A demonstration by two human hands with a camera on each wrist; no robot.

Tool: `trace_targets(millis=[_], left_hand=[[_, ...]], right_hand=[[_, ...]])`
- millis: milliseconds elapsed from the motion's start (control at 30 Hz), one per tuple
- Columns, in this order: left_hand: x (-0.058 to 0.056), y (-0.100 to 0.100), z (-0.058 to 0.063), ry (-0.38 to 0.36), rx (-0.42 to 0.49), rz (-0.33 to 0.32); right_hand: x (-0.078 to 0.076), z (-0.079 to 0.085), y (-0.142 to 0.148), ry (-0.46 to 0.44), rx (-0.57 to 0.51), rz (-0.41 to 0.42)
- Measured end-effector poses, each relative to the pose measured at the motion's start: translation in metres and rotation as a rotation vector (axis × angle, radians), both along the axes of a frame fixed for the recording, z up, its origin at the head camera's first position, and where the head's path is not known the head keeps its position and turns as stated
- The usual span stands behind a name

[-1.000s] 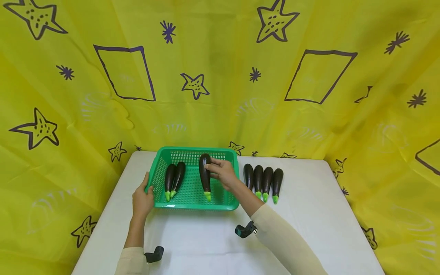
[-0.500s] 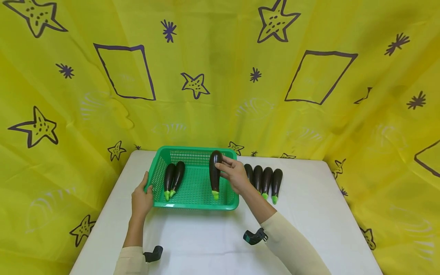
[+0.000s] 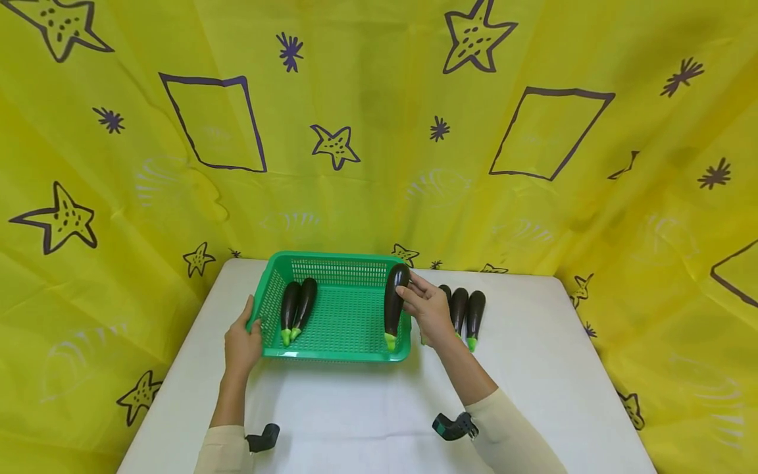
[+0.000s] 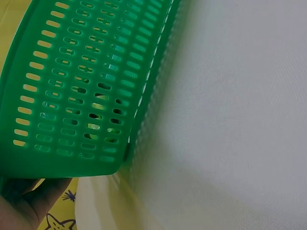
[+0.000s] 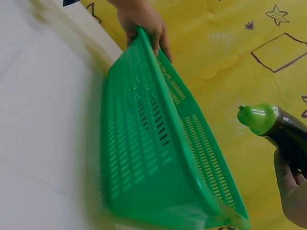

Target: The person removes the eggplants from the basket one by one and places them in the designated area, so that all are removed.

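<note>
My right hand [image 3: 432,317] holds an eggplant [image 3: 393,303] between thumb and fingers, over the right end of the green plastic basket [image 3: 340,356]. Its green cap points down toward the front; in the right wrist view the green stem end [image 5: 259,119] stands out above the basket rim. At the other end, my left hand [image 3: 241,342] grips the basket's left rim, thumb to the front. The left wrist view has the perforated basket wall [image 4: 72,165] with part of that hand [image 4: 21,211] under its edge. Two eggplants [image 3: 305,306] lie side by side inside the basket, toward the left.
On the white table [image 3: 349,421], to the right of the basket, several more eggplants [image 3: 476,315] lie in a row, partly covered by my right hand. A yellow patterned curtain [image 3: 379,131] surrounds the table at the back and sides.
My right hand has carried the eggplant rightward, from above the basket's middle to its right end. The left hand keeps its grip on the rim, and the basket stays in place.
</note>
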State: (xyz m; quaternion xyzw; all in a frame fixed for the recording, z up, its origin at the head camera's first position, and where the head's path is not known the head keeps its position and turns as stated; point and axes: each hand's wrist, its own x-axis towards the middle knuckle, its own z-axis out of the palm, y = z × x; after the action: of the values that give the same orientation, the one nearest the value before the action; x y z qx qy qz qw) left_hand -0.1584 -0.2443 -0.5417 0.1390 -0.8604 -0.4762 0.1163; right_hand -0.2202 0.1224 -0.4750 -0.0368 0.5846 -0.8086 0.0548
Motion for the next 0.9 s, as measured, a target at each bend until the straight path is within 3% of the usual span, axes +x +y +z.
trace_targets(millis=[300,900], left_hand=[[0.001,-0.002,-0.002,0.003,-0.001,0.005],[0.0,-0.002,-0.003,-0.013,0.006,-0.003]], right_hand=[[0.008,-0.01,0.037,-0.023,0.105,-0.03],[0.019,-0.032,0.085,-0.107,0.165,-0.063]])
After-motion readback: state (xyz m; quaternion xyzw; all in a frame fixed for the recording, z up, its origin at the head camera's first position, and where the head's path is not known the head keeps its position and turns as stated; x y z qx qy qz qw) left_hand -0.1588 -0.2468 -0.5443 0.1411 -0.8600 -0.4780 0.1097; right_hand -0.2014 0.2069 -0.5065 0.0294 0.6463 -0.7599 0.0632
